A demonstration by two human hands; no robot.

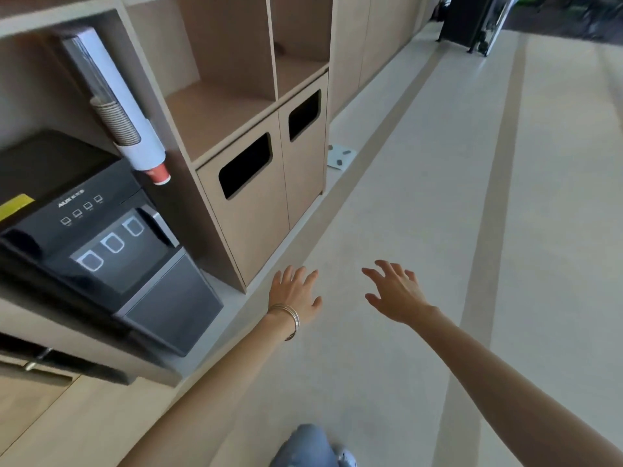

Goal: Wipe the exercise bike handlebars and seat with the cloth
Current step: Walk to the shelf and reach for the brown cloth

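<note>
We judge the task hardly begun: we find no cloth and no bike that we can make out, so nothing shows as wiped, and both the handlebars and the seat are left to do. Finding the cloth looks to us like the first step.

Sweeping from the left, we see a black dispenser point(101, 237) on a counter, with a stack of cups point(123, 123) in a white tube just above it. Next comes a wooden cabinet point(256, 210) with open shelves above and two doors with dark slots below. Just past its far corner a small white pad point(340, 156) lies on the floor point(421, 197), which is pale with darker stripes running away from us. At the far top right stands a dark frame point(472, 25), too blurred and too cropped for us to say whether it is gym gear. If the bike is anywhere, we would guess it is out that way, but we cannot tell.

The left hand point(296, 294) reaches forward, palm down, fingers spread and nearly straight. It holds nothing and touches nothing; thin bracelets point(290, 319) sit at the wrist. The right hand point(397, 291), near it but apart, is likewise wide, fingers fanned and a little bent at the tips, empty, hanging over bare floor. At the bottom edge, between the forearms, a knee point(303, 446) in blue denim shows, with a shoe tip just beside it.
</note>
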